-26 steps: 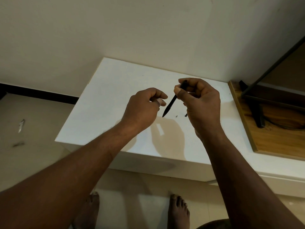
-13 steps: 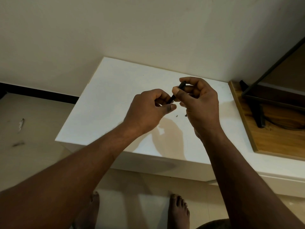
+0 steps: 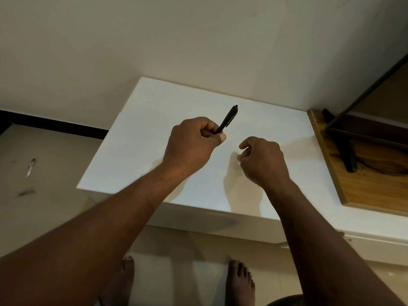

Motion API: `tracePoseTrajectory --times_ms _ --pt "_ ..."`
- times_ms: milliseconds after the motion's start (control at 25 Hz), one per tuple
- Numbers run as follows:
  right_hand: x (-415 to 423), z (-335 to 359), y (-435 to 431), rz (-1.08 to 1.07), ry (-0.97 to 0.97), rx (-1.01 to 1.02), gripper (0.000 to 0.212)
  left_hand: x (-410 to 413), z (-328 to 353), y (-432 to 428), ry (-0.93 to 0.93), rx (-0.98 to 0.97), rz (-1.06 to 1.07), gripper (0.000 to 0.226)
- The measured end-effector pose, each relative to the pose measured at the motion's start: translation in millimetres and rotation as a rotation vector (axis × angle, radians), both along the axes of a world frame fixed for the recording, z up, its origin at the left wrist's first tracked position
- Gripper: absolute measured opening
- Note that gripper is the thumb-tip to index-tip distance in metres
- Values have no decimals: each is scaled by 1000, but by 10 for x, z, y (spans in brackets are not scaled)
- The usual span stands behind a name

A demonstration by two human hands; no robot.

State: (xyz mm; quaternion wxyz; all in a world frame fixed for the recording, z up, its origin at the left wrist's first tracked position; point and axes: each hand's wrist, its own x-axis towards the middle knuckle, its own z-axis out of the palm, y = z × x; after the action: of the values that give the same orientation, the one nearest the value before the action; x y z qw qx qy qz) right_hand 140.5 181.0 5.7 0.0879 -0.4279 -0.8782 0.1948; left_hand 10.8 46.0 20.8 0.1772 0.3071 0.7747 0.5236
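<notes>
A black pen [image 3: 228, 118] sticks up and to the right out of my left hand [image 3: 191, 145], whose fingers and thumb are curled round its lower end. The pen's clip end points toward the wall. My right hand [image 3: 262, 161] hovers just to the right, fingers loosely curled, and I cannot see anything in it. Both hands are above a white countertop [image 3: 141, 138].
A wooden board [image 3: 371, 191] with a black metal stand [image 3: 348, 155] on it sits at the right end of the counter. A pale wall rises behind. Below the counter are a tiled floor and my bare feet [image 3: 240, 283].
The pen passed from my right hand to my left. My left hand now holds it and has lifted it away; my right hand has dropped lower and let go.
</notes>
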Motion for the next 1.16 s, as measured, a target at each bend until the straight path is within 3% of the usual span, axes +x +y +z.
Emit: tracePoseTrajectory --times_ms 200,640,720,840,920,1160 --pt "-23 -87 -30 10 -44 91 23 3 -4 -7 4 4 -1 9" --pt "-71 -138 -78 -58 -118 71 16 -4 -10 -17 27 -15 -5 9" --pt "-97 -42 -109 -110 53 -50 18 -9 -20 -21 25 -20 -6 9" --pt "-122 237 -70 -263 622 -450 18 0 -21 -16 45 -40 -22 8" --pt "-78 402 -35 -274 871 -706 16 13 -15 -6 61 -44 -34 8" --pt "-42 439 -56 -233 1041 -948 11 18 -37 -26 73 -50 -59 13"
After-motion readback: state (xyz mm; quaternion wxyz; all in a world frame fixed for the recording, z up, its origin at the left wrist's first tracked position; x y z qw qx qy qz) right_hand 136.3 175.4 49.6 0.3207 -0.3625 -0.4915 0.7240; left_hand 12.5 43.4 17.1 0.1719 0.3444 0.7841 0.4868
